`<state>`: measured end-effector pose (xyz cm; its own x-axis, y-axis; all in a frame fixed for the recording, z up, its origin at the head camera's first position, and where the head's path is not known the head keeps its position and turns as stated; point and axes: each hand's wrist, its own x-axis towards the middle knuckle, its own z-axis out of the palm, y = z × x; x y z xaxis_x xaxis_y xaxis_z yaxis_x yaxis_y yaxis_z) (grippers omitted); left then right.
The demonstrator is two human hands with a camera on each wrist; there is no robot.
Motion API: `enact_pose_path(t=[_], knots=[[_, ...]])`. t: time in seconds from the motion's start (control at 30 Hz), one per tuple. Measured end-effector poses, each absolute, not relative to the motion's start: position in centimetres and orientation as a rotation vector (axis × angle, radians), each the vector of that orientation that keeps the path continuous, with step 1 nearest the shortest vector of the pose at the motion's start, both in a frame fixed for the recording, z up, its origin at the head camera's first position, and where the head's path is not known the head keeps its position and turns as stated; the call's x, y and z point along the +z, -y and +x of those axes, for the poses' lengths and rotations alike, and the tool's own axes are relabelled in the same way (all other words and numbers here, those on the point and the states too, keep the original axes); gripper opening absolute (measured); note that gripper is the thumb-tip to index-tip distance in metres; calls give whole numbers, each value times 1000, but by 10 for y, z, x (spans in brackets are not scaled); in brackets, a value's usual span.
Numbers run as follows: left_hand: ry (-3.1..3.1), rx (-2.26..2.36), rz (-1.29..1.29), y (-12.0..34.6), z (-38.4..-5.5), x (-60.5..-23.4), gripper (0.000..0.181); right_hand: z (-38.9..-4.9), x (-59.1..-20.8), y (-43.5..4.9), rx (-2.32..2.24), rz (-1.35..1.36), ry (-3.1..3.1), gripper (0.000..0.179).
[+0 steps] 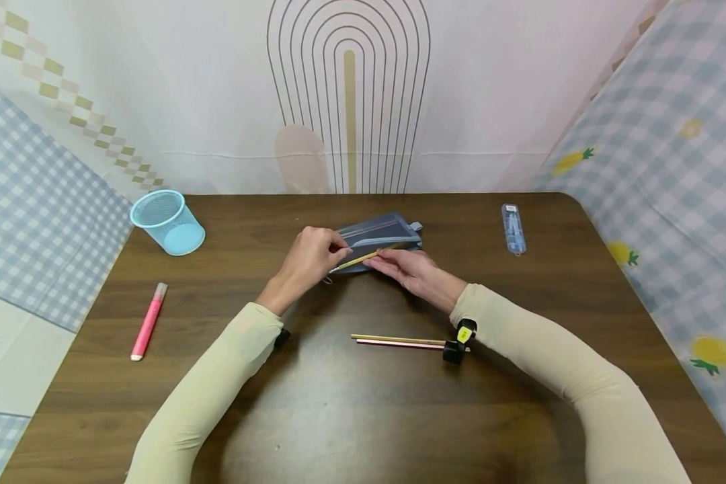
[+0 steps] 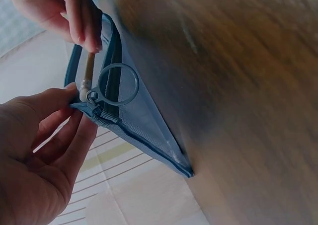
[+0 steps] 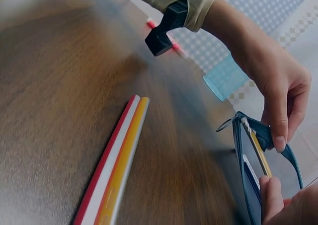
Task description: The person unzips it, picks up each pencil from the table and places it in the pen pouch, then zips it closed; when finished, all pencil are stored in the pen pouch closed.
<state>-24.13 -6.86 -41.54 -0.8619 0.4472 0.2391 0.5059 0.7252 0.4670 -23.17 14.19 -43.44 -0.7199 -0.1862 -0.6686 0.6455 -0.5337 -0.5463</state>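
Observation:
A blue zip pencil case [image 1: 393,227] with mesh sides lies near the middle of the table, its mouth spread apart. My left hand [image 1: 313,255] pinches the case's edge by the zip, close to the ring pull [image 2: 119,84]. Between the fingers of my right hand [image 1: 416,270] is a yellow pencil [image 3: 260,153], slanting within the case's opening. Its white-tipped end [image 2: 84,92] points toward my left fingers. The pencil's other end is hidden by the right hand and the case.
Two pencils [image 1: 399,339], one yellow and one red-and-white, lie side by side below my right wrist. At left are a light blue mesh cup [image 1: 172,225] and a pink marker [image 1: 149,321]. A small blue case [image 1: 513,230] lies at the back right.

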Motion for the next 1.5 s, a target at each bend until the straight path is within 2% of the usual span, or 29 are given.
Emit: enact_pose_path(t=[0.2,0.5,0.77,0.9,1.1,1.17,1.27,1.5], knots=[[2814,-824,-797,67,-240,-416,12,-230,-435,-140,-2277,761,-1145,45],[2808,-815,-782,67,-240,-417,13,-231,-434,-139,-2252,781,-1125,43],[2800,-826,-786,66,-243,-415,14,-219,-429,-139,-2209,671,-1211,42],[2796,-829,-777,67,-244,-414,13,-206,-426,-146,-2003,390,-1528,36],[2798,-836,-775,66,-244,-414,12,-181,-417,-165,-1144,-589,-2278,13],[2801,-832,-779,66,-244,-414,12,-173,-411,-169,-901,-818,-2371,7],[2802,-824,-783,66,-245,-414,12,-160,-403,-173,-648,-946,-2436,8],[2802,-814,-792,66,-244,-414,11,-139,-399,-173,-436,-893,-2517,14]])
